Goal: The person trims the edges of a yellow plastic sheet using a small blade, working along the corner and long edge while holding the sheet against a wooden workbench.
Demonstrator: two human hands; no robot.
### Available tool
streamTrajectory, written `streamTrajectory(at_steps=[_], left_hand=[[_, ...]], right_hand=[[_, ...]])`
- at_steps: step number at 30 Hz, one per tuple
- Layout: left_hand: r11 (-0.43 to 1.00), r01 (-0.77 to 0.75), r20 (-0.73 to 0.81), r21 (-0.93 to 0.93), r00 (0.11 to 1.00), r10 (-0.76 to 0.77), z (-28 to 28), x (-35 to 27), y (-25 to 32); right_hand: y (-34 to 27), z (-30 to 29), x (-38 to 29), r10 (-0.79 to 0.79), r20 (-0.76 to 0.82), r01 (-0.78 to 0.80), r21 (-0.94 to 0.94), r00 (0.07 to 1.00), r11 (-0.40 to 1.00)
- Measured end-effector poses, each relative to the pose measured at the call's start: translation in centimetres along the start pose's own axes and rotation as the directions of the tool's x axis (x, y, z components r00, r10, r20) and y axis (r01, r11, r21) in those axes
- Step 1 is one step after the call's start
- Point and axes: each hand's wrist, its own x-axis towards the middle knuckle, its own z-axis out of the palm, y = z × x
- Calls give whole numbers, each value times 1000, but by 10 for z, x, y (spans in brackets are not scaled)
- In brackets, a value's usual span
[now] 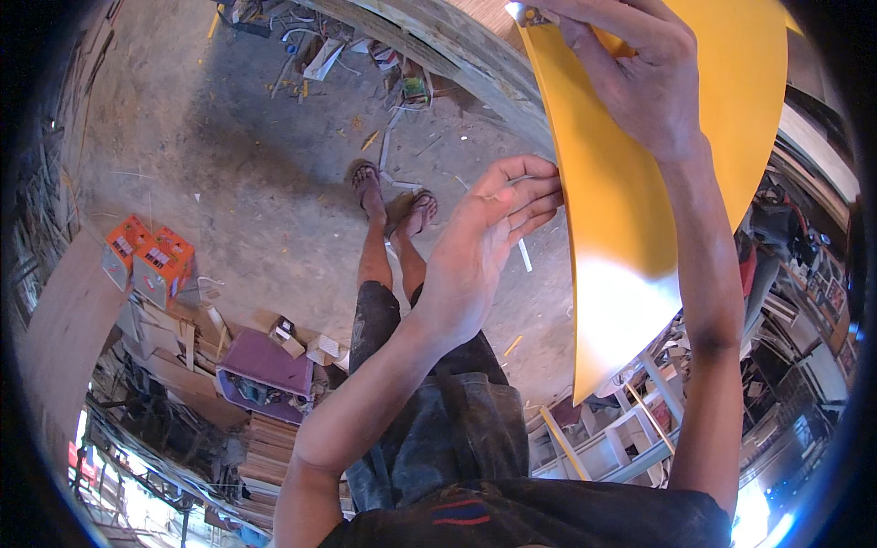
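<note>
A large yellow panel point(616, 205) with a smooth, glossy face slants across the right side, its long edge facing left. My left hand point(486, 226) is beside that edge, fingers extended and fingertips touching it, and grips nothing. Over the upper part of the panel is my right hand point(644, 82), its thumb and fingers closed around a small metal-looking object point(531, 15) at the panel's upper left corner. The frame's top cuts off part of that hand, so what the object is cannot be told.
A wooden beam point(452, 61) runs beside the panel. Scraps and strips litter the concrete floor point(274, 185) around my sandalled feet. Left are orange printed boxes point(161, 264), a purple open-sided box point(264, 366) and stacked boards point(264, 445). A pale frame point(616, 438) stands below the panel.
</note>
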Motion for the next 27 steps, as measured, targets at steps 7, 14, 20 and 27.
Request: streamTrajectory(at_steps=[7,14,20,27], left_hand=[[1000,-6,10,-1,1000,6,-2,1,-2],[1000,-11,14,-16,1000,11,-4,-1,-3],[1000,-12,24,-25,1000,12,-4,0,-5],[1000,-5,22,-27,1000,6,-6,0,-5]], right_hand=[[2,2,-3,-6,-13,5,-17,1000,1000],[1,1,-5,-10,13,10,-49,1000,999],[0,-1,-7,2,4,-1,-44,1000,999],[-4,-4,-7,-17,16,18,-30,1000,999]])
